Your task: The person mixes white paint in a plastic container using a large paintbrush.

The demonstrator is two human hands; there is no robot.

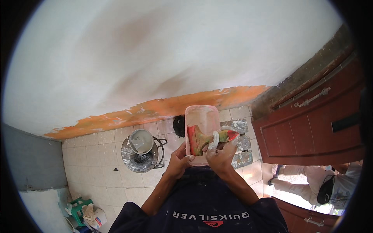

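Observation:
At the centre, my left hand (179, 160) grips the near left side of a pinkish rectangular plastic tub (208, 116), its thumb over the rim. Pale residue coats the inside of the tub. Over it lies a wide scraper (199, 140) with a worn red and green T-shaped body. My right hand (220, 156) is closed around the scraper's handle, whose red tip sticks out to the right. White paste smears the fingers of this hand. The scraper's blade edge cannot be made out clearly.
Left of my hands, a bucket (141, 141) of greyish paste stands on a round stool (134, 165). A black bag (179, 126) lies by the white and orange wall (155, 108). Splattered slats (244, 143) and a red door (303, 128) are right; a person (311, 180) is in the doorway.

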